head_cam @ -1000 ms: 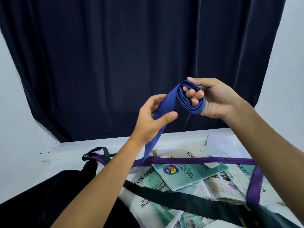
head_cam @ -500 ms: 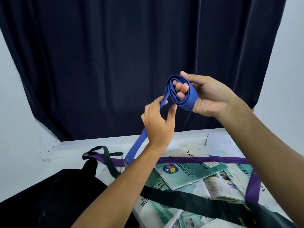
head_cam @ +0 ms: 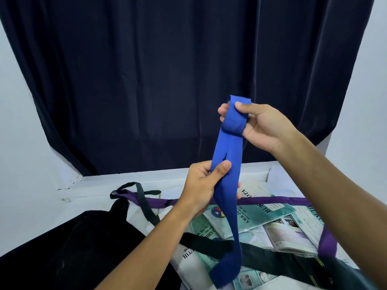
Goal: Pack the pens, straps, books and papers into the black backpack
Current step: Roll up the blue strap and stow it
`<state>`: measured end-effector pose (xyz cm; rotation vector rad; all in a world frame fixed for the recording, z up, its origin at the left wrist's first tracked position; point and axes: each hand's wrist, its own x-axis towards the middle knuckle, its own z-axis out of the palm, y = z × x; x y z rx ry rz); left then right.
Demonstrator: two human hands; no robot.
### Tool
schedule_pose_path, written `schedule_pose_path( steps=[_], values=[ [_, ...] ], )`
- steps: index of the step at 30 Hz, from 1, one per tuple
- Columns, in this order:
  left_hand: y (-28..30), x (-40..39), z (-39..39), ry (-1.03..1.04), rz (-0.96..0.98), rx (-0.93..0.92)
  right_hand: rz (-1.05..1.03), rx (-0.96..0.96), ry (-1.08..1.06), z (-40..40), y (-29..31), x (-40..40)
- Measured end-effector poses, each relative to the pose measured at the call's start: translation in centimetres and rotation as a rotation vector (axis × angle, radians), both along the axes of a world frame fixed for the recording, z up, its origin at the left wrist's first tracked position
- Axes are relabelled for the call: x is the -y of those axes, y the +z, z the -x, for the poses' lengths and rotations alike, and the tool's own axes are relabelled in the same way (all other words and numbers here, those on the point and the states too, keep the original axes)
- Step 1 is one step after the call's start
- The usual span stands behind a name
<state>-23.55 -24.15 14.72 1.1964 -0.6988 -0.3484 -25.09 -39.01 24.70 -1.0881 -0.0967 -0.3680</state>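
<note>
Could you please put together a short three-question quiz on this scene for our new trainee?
1. True or false: the right hand holds the rolled end of the blue strap.
2. Which strap lies across the books on the table? A) purple strap B) red C) yellow
3. Fill in: the left hand grips the blue strap ____ the roll.

Key: 1 true; 2 A; 3 below.
</note>
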Motion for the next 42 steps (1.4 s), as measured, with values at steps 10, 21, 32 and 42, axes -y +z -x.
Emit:
schedule_pose_path(
  steps=[10, 21, 32, 42],
  values=[
    [-0.4, -2.2, 0.8, -0.076, 0.037, -0.085, 0.835, 0.062, -0.158, -1.6, -4.8, 1.2],
    [-0.5, -5.1, -4.3, -0.101, -0.404, -0.244, 1.110, -0.371, 0.595, 0.8, -8.7, 3.1],
    [-2.3, -5.8, -5.0, -0.221, -0.655, 0.483, 0.728, -0.384, 0.953, 1.9, -9.6, 4.0],
    [-2.4, -5.9, -6.6, -0.177, -0.387, 0.033, 0.699, -0.463, 0.865, 2.1, -10.2, 4.1]
  ],
)
